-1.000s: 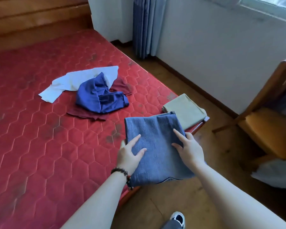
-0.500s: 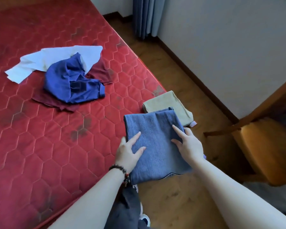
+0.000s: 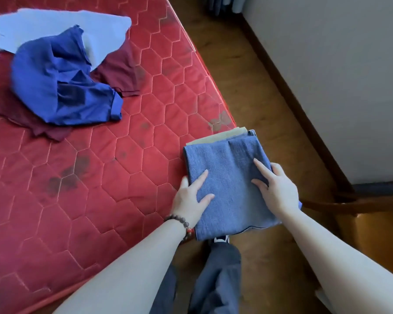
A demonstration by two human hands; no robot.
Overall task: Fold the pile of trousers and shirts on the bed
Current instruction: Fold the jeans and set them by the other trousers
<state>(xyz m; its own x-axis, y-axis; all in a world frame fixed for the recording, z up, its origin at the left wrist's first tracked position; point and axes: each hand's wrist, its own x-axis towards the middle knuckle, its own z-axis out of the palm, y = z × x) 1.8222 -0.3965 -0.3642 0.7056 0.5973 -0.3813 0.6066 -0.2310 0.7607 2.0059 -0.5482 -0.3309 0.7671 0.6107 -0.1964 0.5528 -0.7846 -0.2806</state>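
Folded denim trousers (image 3: 227, 177) set on khaki garment (image 3: 216, 137), mattress (image 3: 100, 177) near corner.
Pressed flat by left hand (image 3: 192, 196) and right hand (image 3: 276, 189), fingers straight; overhanging near edge is judged likely to slip floorward.

Both hands — left (image 3: 192, 196), right (image 3: 276, 189) — flat on folded denim trousers (image 3: 229, 177) atop beige garment (image 3: 220, 137), red mattress (image 3: 100, 177) corner.

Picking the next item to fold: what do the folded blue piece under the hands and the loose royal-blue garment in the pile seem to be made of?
Folded blue piece: looks like denim or a heavy cotton weave, matte with a fine speckled grain, holding flat, crisp edges. Royal-blue garment: seems a thin, smooth fabric with a slight sheen, perhaps synthetic or light cotton; it collapses into soft, sharp wrinkles. Neither can be settled by look alone.
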